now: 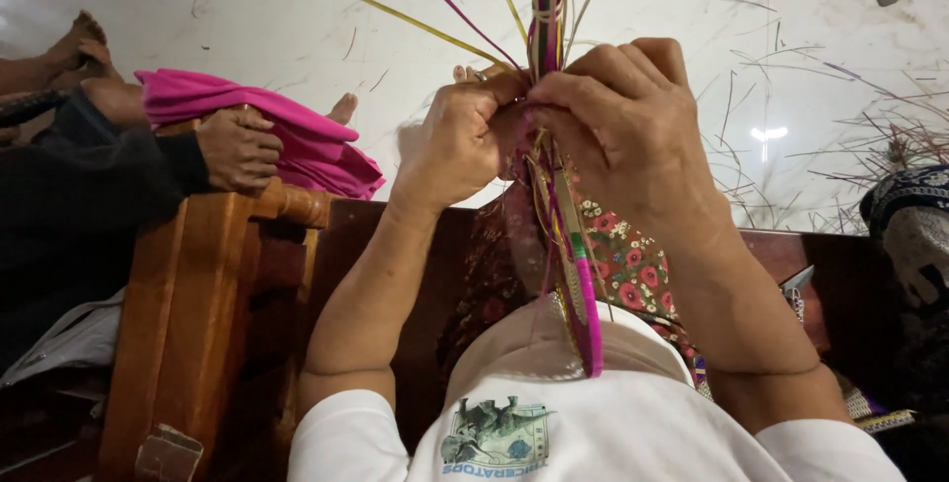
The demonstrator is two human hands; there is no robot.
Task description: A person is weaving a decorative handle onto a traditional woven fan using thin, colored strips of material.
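Pinched tight: your left hand (457,141) and right hand (623,116) both close on the woven strip (578,274) at its working edge, held up in front of you above your lap. Finished braid, pink, green and yellow, hangs from your fingers down to your white shirt (613,423). Loose strands (435,22) fan upward past the grip, unwoven, so by my reading a fair stretch is done and plenty remains. Cut fibres (840,116) litter the pale floor (297,17). Another person's hand (237,146) rests on the wooden armrest (198,274) beside pink cloth (287,131).
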